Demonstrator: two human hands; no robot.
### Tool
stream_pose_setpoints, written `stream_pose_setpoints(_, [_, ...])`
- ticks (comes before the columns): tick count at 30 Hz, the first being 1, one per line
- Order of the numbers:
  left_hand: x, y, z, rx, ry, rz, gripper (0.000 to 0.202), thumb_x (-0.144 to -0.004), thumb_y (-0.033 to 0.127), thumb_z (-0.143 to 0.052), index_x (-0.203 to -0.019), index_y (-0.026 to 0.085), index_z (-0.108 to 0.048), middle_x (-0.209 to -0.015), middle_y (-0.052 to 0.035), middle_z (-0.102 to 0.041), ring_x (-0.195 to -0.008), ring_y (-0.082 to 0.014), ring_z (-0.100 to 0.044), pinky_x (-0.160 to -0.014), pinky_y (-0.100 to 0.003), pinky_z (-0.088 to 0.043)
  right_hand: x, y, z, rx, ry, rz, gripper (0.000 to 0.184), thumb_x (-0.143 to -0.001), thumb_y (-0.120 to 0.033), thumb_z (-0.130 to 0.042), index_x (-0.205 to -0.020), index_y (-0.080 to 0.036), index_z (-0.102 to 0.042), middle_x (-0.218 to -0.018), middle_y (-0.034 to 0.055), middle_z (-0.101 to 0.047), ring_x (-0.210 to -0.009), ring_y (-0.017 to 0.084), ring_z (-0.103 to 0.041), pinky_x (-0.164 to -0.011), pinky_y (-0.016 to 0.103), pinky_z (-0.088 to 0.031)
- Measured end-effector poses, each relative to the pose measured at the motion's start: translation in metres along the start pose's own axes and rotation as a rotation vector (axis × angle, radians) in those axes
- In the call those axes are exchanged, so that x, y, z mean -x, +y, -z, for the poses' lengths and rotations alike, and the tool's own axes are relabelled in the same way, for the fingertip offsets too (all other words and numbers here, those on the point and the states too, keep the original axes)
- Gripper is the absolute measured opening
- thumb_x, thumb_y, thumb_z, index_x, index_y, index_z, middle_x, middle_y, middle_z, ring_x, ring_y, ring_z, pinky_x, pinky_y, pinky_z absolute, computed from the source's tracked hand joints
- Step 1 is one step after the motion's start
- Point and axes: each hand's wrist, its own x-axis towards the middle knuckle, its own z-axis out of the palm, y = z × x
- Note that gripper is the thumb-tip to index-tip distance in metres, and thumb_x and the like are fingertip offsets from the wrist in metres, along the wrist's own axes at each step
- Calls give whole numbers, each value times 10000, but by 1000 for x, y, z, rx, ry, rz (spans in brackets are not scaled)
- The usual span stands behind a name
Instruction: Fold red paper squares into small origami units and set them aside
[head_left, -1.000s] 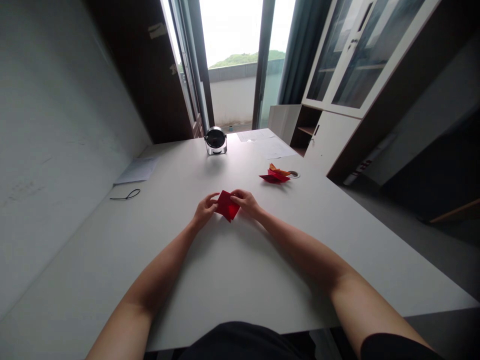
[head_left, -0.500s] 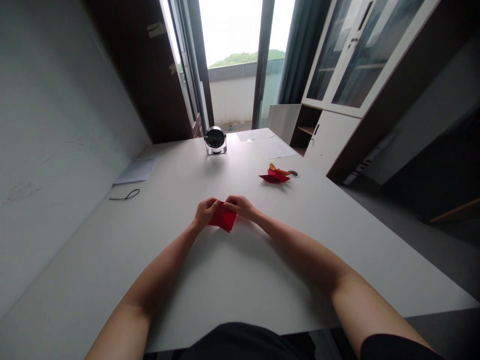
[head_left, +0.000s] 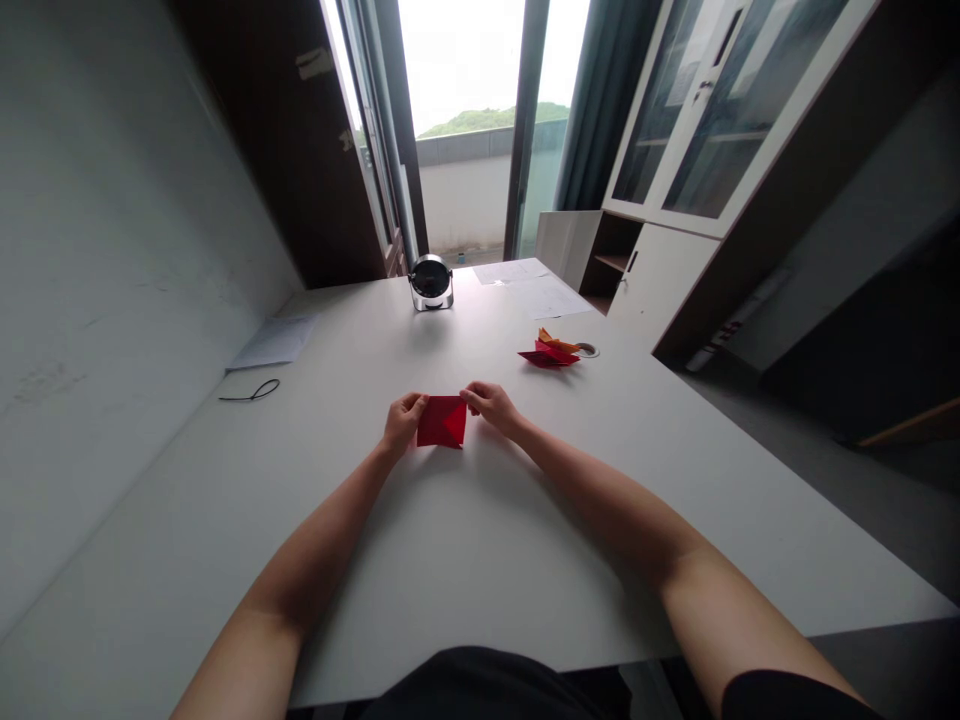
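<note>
A square of folded red paper (head_left: pixel 442 421) with crease lines is held up just over the white table (head_left: pixel 465 560). My left hand (head_left: pixel 404 418) pinches its upper left corner. At the upper right corner, my right hand (head_left: pixel 489 402) grips it between thumb and fingers. The lower edge of the paper hangs free, with a small flap standing off at the lower right. Farther right lie folded red and orange paper pieces (head_left: pixel 553 350), apart from both hands.
Beside the folded pieces is a round ring (head_left: pixel 588 350). A black round device on a metal stand (head_left: pixel 431 281) stands at the back. Loose sheets (head_left: pixel 551 298) lie at the far right; another paper (head_left: pixel 274 341) and a black cord loop (head_left: pixel 255 390) are at left, near the wall.
My hands have moved apart along the top edge, the right one slightly outward and up. The red paper has turned from tilted to nearly level and faces me more squarely.
</note>
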Motion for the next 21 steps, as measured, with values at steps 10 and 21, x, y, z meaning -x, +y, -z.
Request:
stream_pose_setpoints(10, [-5, -1, 6, 85, 96, -40, 316, -771, 457, -746, -864, 159, -698, -619, 17, -572, -499, -79, -438, -483, -221, -333, -4, 3, 3, -173, 161, -8, 422, -859, -584, -586, -880, -166, -645, -706, 34, -640, -641, 139, -585, -581, 254, -449])
stream_pose_setpoints(21, [-10, -7, 9, 223, 106, 2, 330, -715, 412, -804, -925, 178, -705, -794, -13, -660, -555, -70, -510, -558, -229, -428, 1, 3, -6, -277, -102, -125, 467, -814, -555, -677, -1081, -172, -685, -968, 93, -725, -848, 197, -662, -687, 287, -510])
